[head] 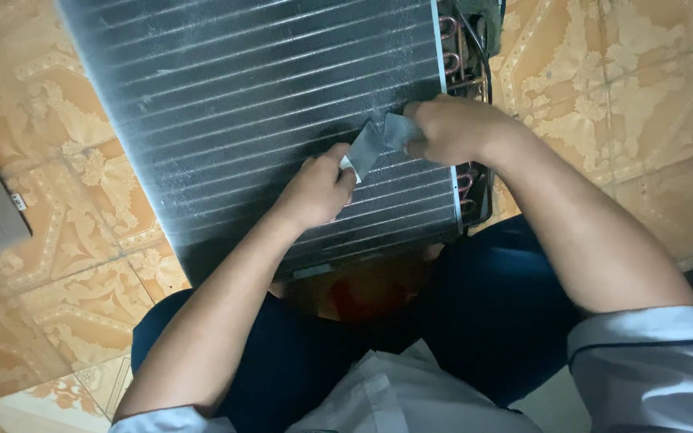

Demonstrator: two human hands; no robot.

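On the patterned tile floor, both hands' grips, left hand and right hand, pinch a grey strip over the finned coil.

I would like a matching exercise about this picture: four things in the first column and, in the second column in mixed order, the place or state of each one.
Things:
1. finned coil panel
2. grey strip
3. copper tube bends
4. patterned floor tiles

Places or states:
A. at the right edge of the panel
B. held between the left hand and the right hand
C. under and around everything, orange and cream
D. lying in front of the person's knees, dark with thin silver lines

Pairs: 1-D, 2-B, 3-A, 4-C
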